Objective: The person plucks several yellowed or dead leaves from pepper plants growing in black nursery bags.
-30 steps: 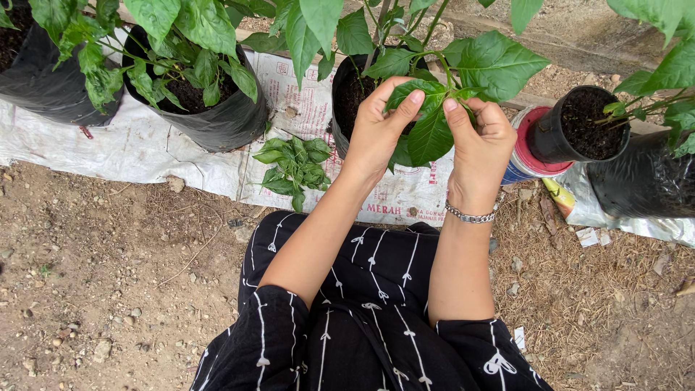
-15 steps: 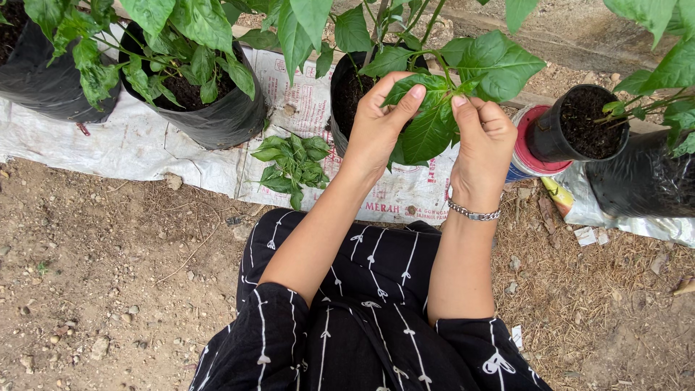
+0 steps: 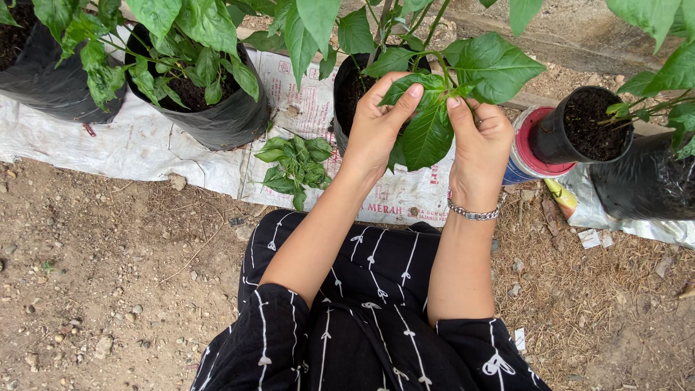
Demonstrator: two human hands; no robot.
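My left hand and my right hand are raised together at a leafy green plant growing in a black grow bag. A large drooping green leaf hangs between them. The left thumb and fingers pinch the leaf's upper edge. The right fingertips close on the stem spot just above the leaf, near a broad leaf. A silver bracelet circles my right wrist. A small pile of picked green leaves lies on the white sheet, left of my left forearm.
Another black grow bag with a plant stands at the left, one more at the far left. A small black pot of soil sits on a red-topped tin at the right. Bare dirt ground lies in front.
Both hands stay at the same leaf; the fingers shifted slightly on it and the view moved a little. Nothing was picked or let go.
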